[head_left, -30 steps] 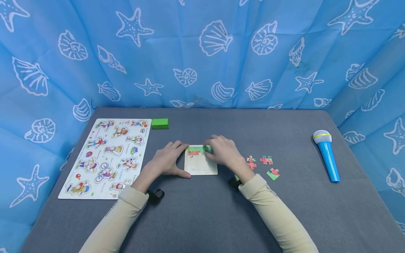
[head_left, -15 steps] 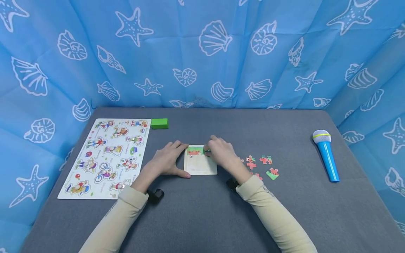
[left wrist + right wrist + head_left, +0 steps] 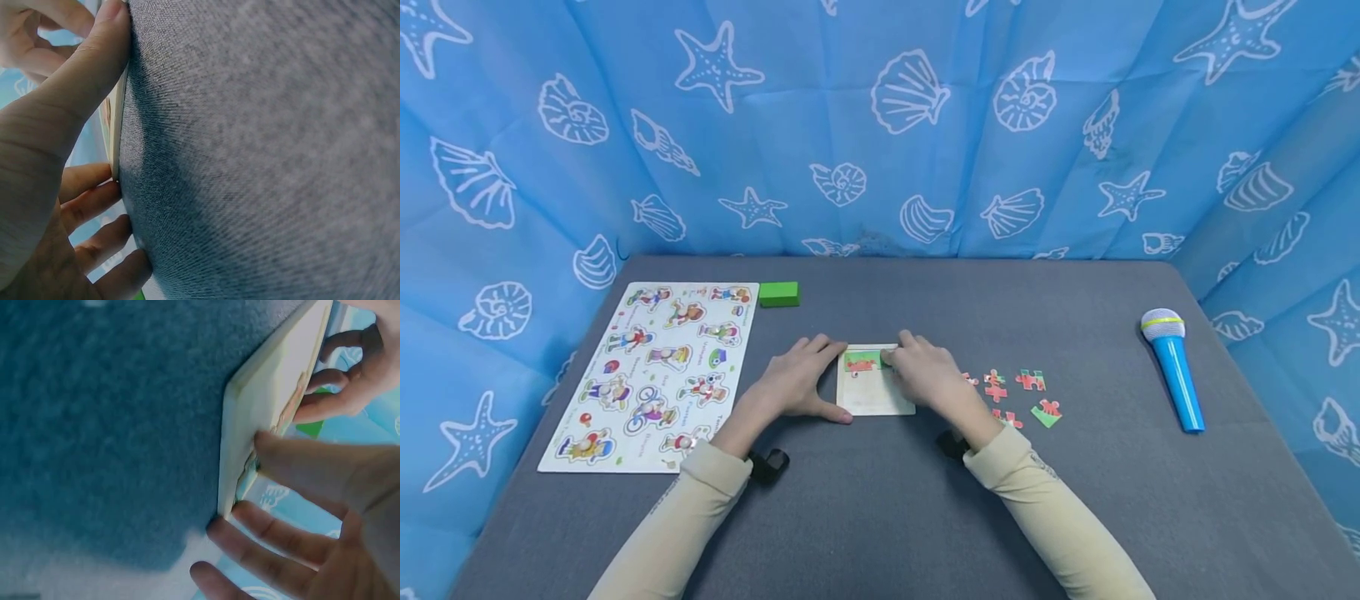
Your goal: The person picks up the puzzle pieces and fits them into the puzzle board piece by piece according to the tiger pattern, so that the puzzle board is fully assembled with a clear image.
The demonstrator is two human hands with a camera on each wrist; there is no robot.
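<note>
Small pale wooden puzzle tray (image 3: 874, 398), green-and-red pieces (image 3: 862, 362) filling its top row.

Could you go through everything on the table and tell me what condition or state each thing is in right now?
small puzzle tray: flat on the table, only its top row filled.
left hand: steadies the tray's left edge, fingers straight.
right hand: fingers press a piece into the top row.
loose puzzle pieces: scattered right of the tray, unplaced.
large peg puzzle board: lying flat, untouched.
green block: lying flat beside the board.
toy microphone: lying on its side.
</note>
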